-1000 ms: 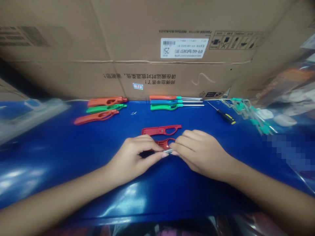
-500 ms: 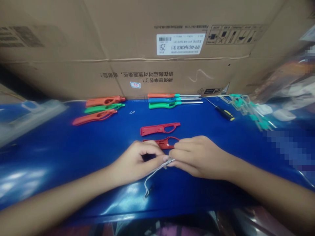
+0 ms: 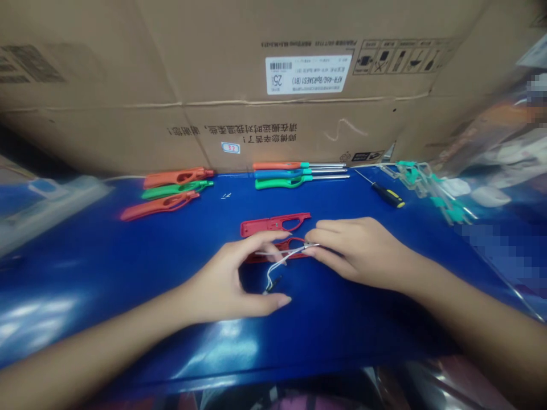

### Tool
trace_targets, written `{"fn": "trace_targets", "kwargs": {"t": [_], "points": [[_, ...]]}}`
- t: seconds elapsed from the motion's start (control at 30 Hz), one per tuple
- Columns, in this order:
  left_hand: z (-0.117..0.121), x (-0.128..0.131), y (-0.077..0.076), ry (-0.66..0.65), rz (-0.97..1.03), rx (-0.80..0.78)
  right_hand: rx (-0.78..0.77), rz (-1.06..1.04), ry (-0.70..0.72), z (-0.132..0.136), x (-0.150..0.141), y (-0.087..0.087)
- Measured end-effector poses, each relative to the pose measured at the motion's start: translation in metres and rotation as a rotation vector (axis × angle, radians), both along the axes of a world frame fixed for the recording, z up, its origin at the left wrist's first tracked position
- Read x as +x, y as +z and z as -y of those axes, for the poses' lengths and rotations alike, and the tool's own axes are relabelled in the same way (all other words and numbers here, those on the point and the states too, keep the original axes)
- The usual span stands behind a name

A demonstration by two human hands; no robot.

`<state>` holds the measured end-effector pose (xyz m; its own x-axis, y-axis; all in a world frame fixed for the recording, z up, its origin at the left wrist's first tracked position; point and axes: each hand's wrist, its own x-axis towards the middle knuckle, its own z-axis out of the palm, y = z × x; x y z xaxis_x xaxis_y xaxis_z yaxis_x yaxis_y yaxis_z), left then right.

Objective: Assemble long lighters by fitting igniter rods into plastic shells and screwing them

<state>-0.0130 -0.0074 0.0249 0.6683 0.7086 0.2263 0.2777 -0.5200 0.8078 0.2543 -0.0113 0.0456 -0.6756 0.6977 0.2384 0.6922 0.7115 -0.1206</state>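
Note:
Between the fingers of my right hand (image 3: 356,250) is one end of a thin white wire assembly (image 3: 277,263), pinched above the table. Its wires hang left and end in a small dark piece. My left hand (image 3: 233,279) is open around the dangling end, thumb and fingers spread apart; I cannot tell if it touches the wires. Just behind the hands lies a red lighter handle half (image 3: 293,245), partly covered by the fingers and wires. Farther back a second red lighter handle half (image 3: 276,224) shows its hollow inside.
Back left lie an orange handle (image 3: 177,177), a green handle (image 3: 175,189) and a red-orange handle (image 3: 160,206). Lighters with metal tubes (image 3: 301,181) lie back centre. A screwdriver (image 3: 387,195) and clear-and-teal parts (image 3: 421,182) lie right. A cardboard box (image 3: 231,68) stands behind.
My left hand has let go of the wire assembly and spread its fingers. My right hand has lifted the piece slightly away and to the right, its wires now dangling.

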Motion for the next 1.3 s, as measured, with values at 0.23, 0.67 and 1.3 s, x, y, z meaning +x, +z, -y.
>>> {"fn": "trace_targets", "kwargs": {"t": [0.23, 0.67, 1.3], "points": [[-0.002, 0.001, -0.007, 0.093, -0.062, 0.165, -0.07, 0.018, -0.104, -0.004, 0.006, 0.005], [-0.011, 0.002, -0.007, 0.191, -0.104, 0.278, -0.326, 0.176, -0.131, -0.009, 0.008, 0.014], [-0.016, 0.007, -0.01, 0.163, -0.049, 0.341, -0.171, 0.186, -0.301, -0.003, 0.009, 0.019]]}}
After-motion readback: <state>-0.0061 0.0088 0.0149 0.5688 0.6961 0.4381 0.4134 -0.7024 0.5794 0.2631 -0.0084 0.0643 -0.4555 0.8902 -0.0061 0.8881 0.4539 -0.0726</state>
